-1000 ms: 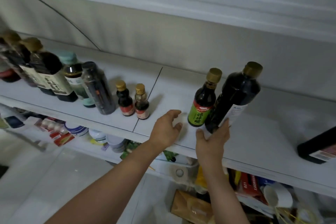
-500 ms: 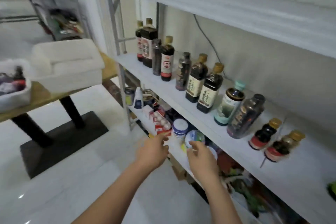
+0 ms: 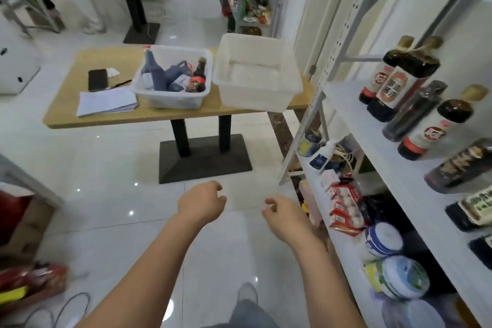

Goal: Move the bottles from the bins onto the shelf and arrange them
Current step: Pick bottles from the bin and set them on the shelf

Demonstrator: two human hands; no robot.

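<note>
head view: both hands hang out in front over the tiled floor, holding nothing. the left hand [image 3: 202, 205] has its fingers loosely curled, and the right hand [image 3: 285, 214] is the same, with thumb and forefinger near each other but nothing between them. the step in hand looks like the walk to the table [image 3: 66, 104] for another load.

to do it well, i'd go for the upright dark bottle [image 3: 198, 77] first, since its neck stands clear of the others. take it round the body rather than by the cap. the blue-grey bottles [image 3: 159, 74] lie tilted against each other, so lifting one may shift its neighbour; a hand on each would steady them.

the left bin [image 3: 170, 101] is a clear tub on the table, and it holds those remaining bottles. the right bin [image 3: 255, 93] sits just beside it, overhanging the table's near edge a little, and i can make out no bottle inside.

the shelf [image 3: 372, 125] at right already carries a row of shelved bottles [image 3: 394, 88], standing close together, dark with pale labels. below it, a lower shelf is packed with cartons and round tins [image 3: 383, 238].
</note>
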